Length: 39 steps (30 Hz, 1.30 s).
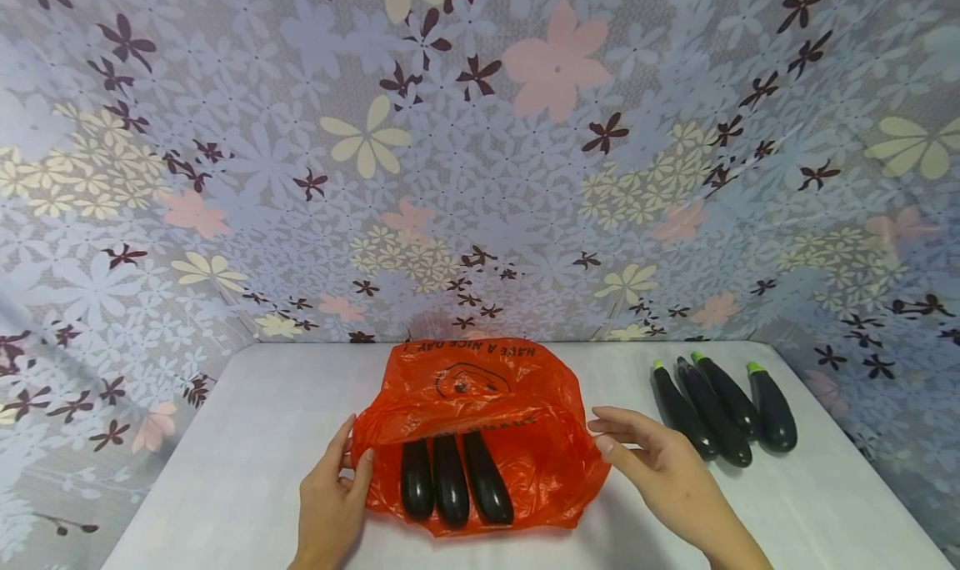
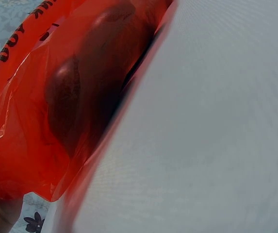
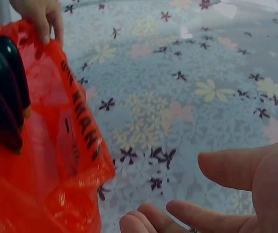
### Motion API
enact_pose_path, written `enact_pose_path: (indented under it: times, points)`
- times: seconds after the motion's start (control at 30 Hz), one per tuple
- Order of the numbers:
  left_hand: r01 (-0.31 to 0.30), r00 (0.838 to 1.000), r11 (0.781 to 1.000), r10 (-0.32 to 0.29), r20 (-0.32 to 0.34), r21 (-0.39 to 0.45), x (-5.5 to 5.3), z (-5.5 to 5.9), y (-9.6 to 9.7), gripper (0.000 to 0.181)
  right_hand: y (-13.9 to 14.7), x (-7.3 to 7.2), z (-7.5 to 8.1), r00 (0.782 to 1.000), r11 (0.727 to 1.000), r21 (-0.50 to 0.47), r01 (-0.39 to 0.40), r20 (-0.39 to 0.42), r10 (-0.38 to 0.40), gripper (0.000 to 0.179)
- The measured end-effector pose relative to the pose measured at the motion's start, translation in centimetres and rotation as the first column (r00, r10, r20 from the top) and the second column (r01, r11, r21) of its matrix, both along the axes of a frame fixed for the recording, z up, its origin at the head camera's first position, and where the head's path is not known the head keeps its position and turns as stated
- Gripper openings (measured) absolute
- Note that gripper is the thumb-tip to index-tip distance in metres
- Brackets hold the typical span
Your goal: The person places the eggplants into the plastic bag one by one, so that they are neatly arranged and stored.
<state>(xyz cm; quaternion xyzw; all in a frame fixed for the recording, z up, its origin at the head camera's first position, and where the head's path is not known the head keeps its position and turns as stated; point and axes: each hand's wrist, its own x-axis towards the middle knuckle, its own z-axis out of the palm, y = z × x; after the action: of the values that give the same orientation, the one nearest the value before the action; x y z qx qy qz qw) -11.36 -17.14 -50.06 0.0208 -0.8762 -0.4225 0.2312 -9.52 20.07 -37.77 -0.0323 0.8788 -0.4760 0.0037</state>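
1. Head view: three eggplants [image 1: 452,482] are in our red bag [image 1: 543,378], six o'clock; we judge four more eggplants [image 1: 712,412] left, at its three o'clock
2. Left wrist: left hand [image 2: 3,216], eight o'clock, pinches the bag
3. Right wrist: right hand [image 3: 272,191], four o'clock, spread

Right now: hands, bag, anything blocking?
Left hand grips bag; right hand beside it, holding nothing. Three eggplants inside. No obstruction between right hand and bag.

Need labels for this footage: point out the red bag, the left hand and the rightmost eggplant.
Red bag [image 1: 480,407], head view: upper panel.
Left hand [image 1: 331,495], head view: back of hand.
Rightmost eggplant [image 1: 773,408], head view: dark body.
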Motion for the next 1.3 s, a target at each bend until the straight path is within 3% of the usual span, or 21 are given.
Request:
enact_pose_path:
  times: [0.3, 0.5, 0.87, 1.07, 1.2, 1.3]
  points:
    - [0.000, 1.000, 1.000, 0.000, 0.013, 0.001, 0.1, 0.1, 0.0, 0.055, 1.9, -1.0, -1.1, 0.994, 0.998, 0.034, 0.059, -0.092, -0.055, 0.041]
    - [-0.002, 0.999, 1.000, 0.001, 0.037, 0.005, 0.0, 0.0, -0.1, 0.055, 3.0, -1.9, -1.9, 0.992, 0.993, 0.044, 0.110, -0.072, -0.106, 0.048]
    - [0.001, 1.000, 1.000, -0.001, -0.001, 0.000, -0.1, -0.3, -0.2, 0.055, 5.5, -3.1, -3.0, 0.985, 0.986, 0.040, 0.163, -0.057, -0.161, 0.056]
    - [-0.001, 1.000, 1.000, 0.002, -0.012, 0.004, 0.0, -0.4, -0.2, 0.055, 6.4, -3.4, -3.7, 0.963, 0.954, 0.181, 0.240, -0.166, -0.211, 0.051]
    - [0.000, 1.000, 1.000, 0.000, -0.027, 0.006, 0.0, -0.4, -0.2, 0.056, 7.1, -3.8, -4.4, 0.944, 0.936, 0.215, 0.279, -0.242, -0.226, 0.048]
    - [0.000, 0.999, 1.000, 0.000, -0.032, 0.002, 0.0, -0.4, -0.2, 0.056, 7.7, -4.0, -4.8, 0.937, 0.927, 0.227, 0.298, -0.254, -0.239, 0.049]
